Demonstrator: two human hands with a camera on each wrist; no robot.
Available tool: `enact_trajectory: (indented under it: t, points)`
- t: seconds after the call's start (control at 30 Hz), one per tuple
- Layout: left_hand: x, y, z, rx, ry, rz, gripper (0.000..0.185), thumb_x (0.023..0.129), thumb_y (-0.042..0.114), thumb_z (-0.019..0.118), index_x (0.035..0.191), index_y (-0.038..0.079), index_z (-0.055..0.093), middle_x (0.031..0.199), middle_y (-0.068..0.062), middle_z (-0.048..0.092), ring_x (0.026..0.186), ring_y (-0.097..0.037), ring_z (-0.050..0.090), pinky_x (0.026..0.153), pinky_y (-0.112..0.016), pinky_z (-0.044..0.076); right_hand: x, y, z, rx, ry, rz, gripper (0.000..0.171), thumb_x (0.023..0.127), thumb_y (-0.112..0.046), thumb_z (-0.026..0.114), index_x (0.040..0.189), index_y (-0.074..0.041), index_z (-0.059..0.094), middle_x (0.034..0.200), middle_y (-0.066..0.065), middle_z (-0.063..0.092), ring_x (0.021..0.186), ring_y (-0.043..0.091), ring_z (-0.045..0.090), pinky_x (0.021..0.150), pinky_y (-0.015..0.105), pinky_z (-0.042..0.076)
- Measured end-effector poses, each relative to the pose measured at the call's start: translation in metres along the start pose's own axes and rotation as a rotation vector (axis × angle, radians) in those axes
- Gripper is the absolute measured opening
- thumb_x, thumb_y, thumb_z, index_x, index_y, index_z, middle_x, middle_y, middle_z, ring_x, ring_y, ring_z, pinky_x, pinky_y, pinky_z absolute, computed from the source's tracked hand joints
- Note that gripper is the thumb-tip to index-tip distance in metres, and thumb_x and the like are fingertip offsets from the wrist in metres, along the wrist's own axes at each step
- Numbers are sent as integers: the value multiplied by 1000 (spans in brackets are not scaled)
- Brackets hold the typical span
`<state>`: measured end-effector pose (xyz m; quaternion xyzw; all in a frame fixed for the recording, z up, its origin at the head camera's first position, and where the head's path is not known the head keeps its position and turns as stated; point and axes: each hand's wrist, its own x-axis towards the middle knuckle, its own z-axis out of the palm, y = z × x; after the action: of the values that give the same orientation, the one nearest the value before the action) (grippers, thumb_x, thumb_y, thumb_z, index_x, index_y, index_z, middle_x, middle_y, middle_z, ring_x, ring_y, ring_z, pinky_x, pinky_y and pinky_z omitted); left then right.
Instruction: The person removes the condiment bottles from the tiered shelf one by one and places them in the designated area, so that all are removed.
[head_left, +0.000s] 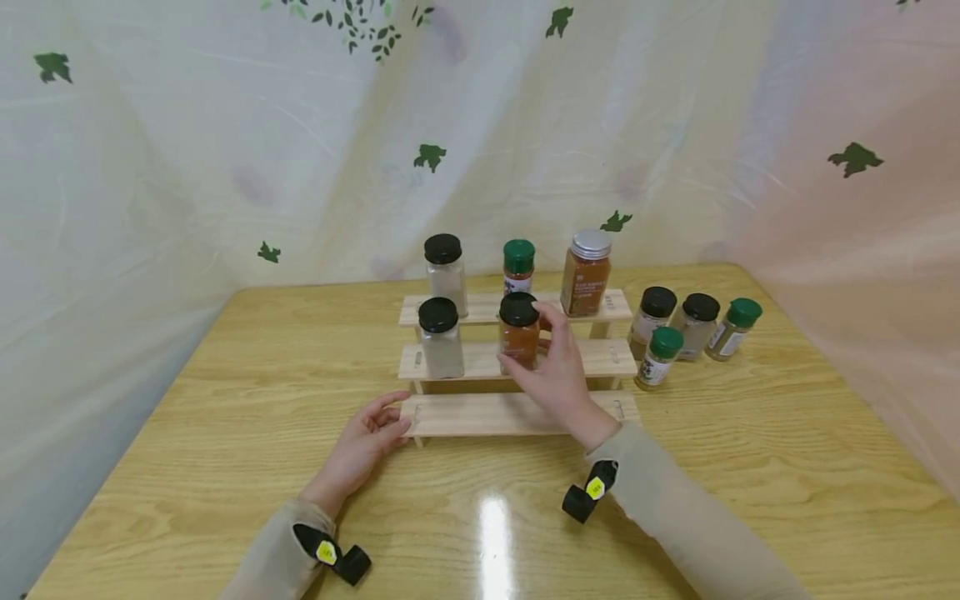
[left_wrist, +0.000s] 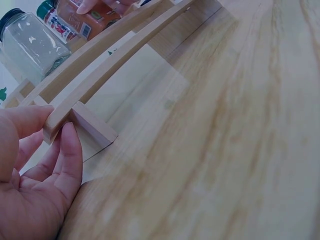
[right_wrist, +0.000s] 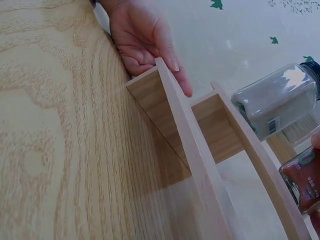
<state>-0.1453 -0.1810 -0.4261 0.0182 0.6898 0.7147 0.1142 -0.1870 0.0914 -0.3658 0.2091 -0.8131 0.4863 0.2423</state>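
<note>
A three-step wooden spice rack (head_left: 480, 415) stands on the table. My right hand (head_left: 558, 375) grips a black-lidded spice jar (head_left: 519, 340) of orange-red powder at the middle step, thumb low on its near side and fingers by the lid. The jar's base shows at the right edge of the right wrist view, beside the middle board. At the rack's left end, my left hand (head_left: 365, 443) pinches the lowest board, thumb and fingers around its tip (left_wrist: 57, 117). Left of the held jar, a clear black-lidded jar (head_left: 442, 346) stands on the same step.
On the top step stand a black-lidded clear jar (head_left: 447, 279), a green-capped bottle (head_left: 518, 262) and a silver-lidded jar (head_left: 587, 279) of reddish powder. Several more spice bottles (head_left: 656, 358) cluster on the table right of the rack. A patterned cloth (head_left: 337, 167) hangs behind.
</note>
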Motion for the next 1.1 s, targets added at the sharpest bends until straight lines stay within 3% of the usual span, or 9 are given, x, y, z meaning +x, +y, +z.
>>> enact_trajectory:
  t: [0.43,1.1]
  points:
    - [0,-1,-1,11,2,-17,51,93,-1,53,141,-3,36,99,1,59,89,-5,60,79,-19,53,-8,2,-7,13,10,1,80,71,-2,80,133,-11,31,132,19,45,113,33,50,86,48,53]
    - [0,1,-1,22,7,-20,51,93,-1,54,141,-3,37,98,2,59,88,-4,59,78,-18,53,-28,0,-28,-21,-5,-154,82,63,5,83,130,-2,36,126,23,49,107,34,55,79,49,54]
